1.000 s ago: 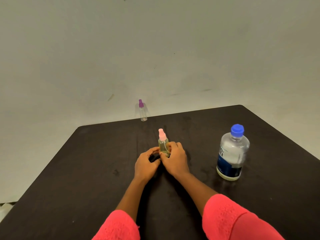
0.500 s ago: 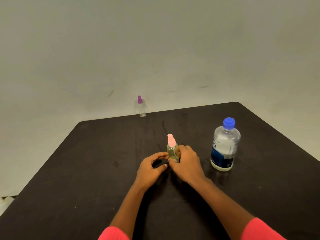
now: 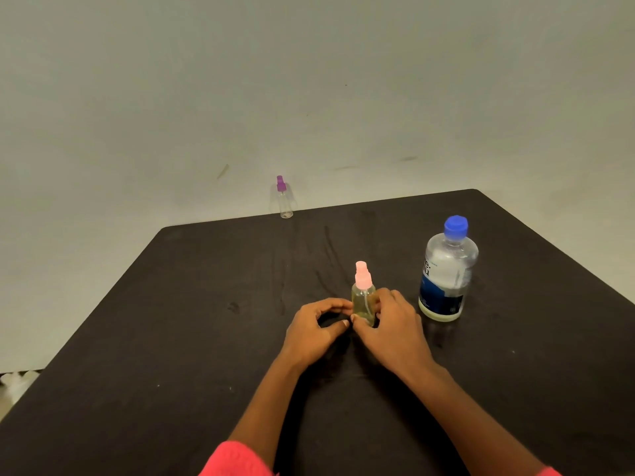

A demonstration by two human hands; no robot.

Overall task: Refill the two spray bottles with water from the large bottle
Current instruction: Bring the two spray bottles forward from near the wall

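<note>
Pink-capped spray bottle (image 3: 363,301) stands gripped by the right hand (image 3: 391,333), left hand (image 3: 309,334) curled beside it, hold unclear.

Plain off-white wall (image 3: 309,80) fills the upper half, with a few dark scuff marks (image 3: 222,171) and tiny specks. Dark matte table (image 3: 171,338) below has rounded far corners and faint smears on top. Pale lumpy patch (image 3: 17,377) past the table's left edge, unclear what. Dim, even light.
</note>
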